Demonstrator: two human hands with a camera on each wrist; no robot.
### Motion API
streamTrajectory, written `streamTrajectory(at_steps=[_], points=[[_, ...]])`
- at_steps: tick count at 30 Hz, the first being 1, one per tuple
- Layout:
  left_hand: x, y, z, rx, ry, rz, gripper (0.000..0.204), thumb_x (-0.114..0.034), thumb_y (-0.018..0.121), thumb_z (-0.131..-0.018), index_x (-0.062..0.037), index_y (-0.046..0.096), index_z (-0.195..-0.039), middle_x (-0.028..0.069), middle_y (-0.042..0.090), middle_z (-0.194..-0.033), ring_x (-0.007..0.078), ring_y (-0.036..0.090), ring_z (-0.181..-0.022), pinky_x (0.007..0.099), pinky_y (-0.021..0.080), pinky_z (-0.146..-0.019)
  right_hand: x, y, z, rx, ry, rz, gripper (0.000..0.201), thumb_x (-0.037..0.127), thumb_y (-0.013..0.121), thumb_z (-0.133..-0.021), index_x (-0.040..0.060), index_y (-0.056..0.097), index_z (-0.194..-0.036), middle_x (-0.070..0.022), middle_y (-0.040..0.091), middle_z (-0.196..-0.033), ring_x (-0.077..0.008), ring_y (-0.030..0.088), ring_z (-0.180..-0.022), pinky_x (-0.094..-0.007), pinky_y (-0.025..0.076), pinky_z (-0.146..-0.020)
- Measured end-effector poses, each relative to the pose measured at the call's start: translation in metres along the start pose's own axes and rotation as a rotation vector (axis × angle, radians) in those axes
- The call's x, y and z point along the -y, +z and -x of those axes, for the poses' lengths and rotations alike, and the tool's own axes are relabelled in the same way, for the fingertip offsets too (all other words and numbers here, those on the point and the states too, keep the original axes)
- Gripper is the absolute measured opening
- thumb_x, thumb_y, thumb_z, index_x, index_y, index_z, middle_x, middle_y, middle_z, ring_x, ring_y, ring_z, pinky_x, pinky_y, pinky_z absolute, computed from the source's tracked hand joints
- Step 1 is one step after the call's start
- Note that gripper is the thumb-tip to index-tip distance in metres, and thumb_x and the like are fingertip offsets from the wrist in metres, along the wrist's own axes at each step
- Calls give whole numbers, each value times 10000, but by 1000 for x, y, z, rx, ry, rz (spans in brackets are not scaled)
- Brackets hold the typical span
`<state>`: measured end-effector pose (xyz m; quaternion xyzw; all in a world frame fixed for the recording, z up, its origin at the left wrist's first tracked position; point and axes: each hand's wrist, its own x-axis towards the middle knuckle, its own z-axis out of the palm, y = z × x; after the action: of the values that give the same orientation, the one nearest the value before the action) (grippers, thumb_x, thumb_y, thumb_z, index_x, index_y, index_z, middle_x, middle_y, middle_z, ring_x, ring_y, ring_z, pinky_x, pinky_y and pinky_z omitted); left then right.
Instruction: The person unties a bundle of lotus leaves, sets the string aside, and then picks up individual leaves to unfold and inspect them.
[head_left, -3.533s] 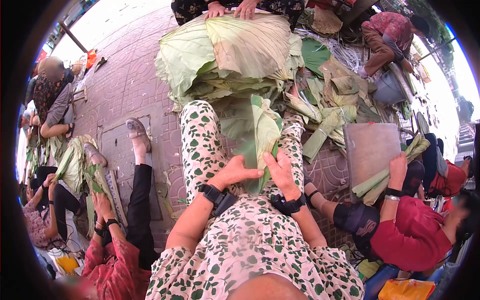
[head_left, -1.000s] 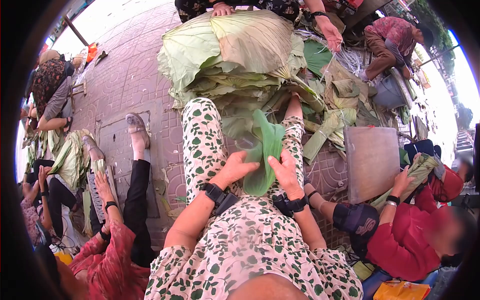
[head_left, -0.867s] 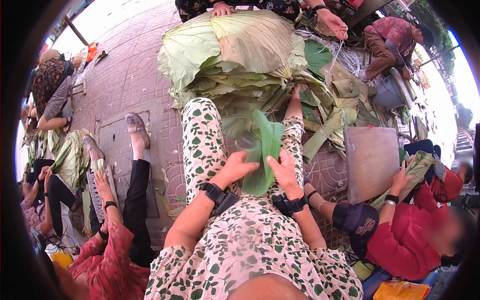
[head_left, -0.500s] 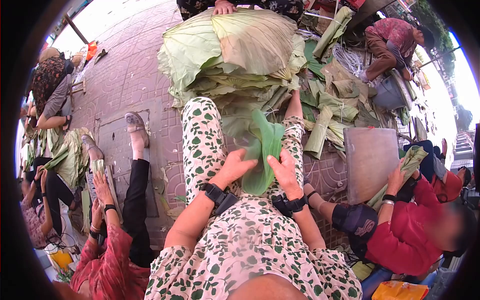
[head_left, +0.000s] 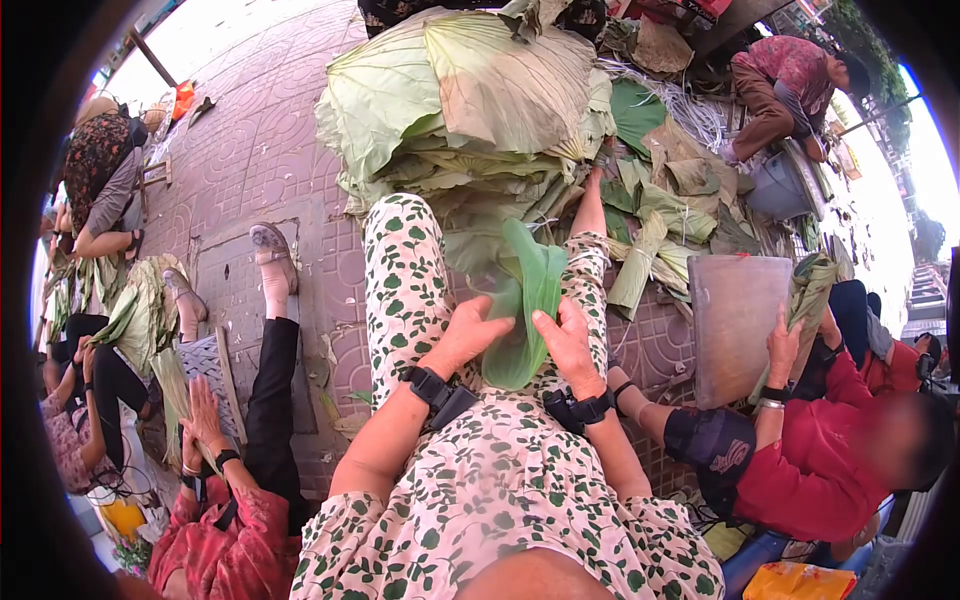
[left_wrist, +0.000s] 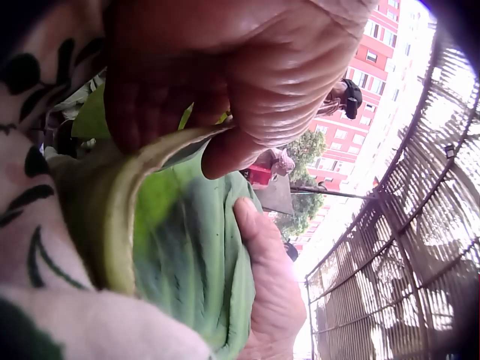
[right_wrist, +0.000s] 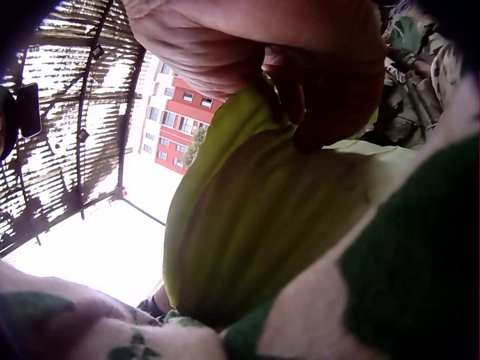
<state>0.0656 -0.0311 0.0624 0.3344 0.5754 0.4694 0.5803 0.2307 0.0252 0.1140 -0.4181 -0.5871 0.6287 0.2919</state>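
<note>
My left hand [head_left: 470, 335] pinches the edge of a smooth green leaf [head_left: 540, 290], held folded lengthwise over my lap between the knees. On the leaf's other side my right hand [head_left: 570, 345] grips it, thumb lying along the upper surface. In the left wrist view a thick pale rim [left_wrist: 127, 202] curves down from the left fingers, and the right thumb [left_wrist: 246, 214] presses the ribbed green face. The right wrist view shows the leaf [right_wrist: 262, 202] from beneath, yellowish, hanging from the right fingers [right_wrist: 341, 105]; the left hand is hidden there.
A tall stack of large dry lotus leaves [head_left: 470, 90] stands ahead of my knees. Right of it lie tied leaf rolls [head_left: 638, 265] and loose white strips [head_left: 690, 115]. A flat board [head_left: 738, 330] leans at the right. Seated people work with leaves on both sides.
Earlier, a longer pale leaf wrapped the green one in my hands; now only the green leaf shows. Over the last second my hands barely move. The person at right has swung a leaf roll upright.
</note>
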Motion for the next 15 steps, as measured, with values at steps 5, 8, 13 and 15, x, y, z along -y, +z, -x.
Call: streamTrajectory(at_steps=[5,8,13,15], points=[[-1,1,0,-2,1,13,291,-101,664,-774,39,583,-1016,34,616,-914,78,552,-792,232,465,-731,1,0,0,0,-2,6,279,43,521,-848,-34,522,-1116,-47,584,-997,-98,530,-893,-255,443,-789],[5,0,-2,-2,8,5,298,-105,665,-772,40,584,-1020,36,617,-914,80,552,-792,234,464,-730,3,1,0,-4,-6,14,282,42,522,-847,-34,523,-1119,-46,584,-997,-98,530,-894,-254,442,-791],[4,-1,-2,-7,7,-80,300,-105,667,-762,43,589,-1011,38,618,-905,86,551,-787,237,462,-724,1,1,0,-9,-5,26,293,40,525,-844,-33,523,-1129,-45,587,-998,-102,534,-896,-257,442,-794],[4,0,-2,1,-4,-118,294,-103,668,-756,44,593,-999,39,619,-895,88,551,-780,239,461,-719,3,1,0,-6,7,33,295,39,526,-842,-32,524,-1128,-47,589,-997,-104,535,-895,-257,442,-794]])
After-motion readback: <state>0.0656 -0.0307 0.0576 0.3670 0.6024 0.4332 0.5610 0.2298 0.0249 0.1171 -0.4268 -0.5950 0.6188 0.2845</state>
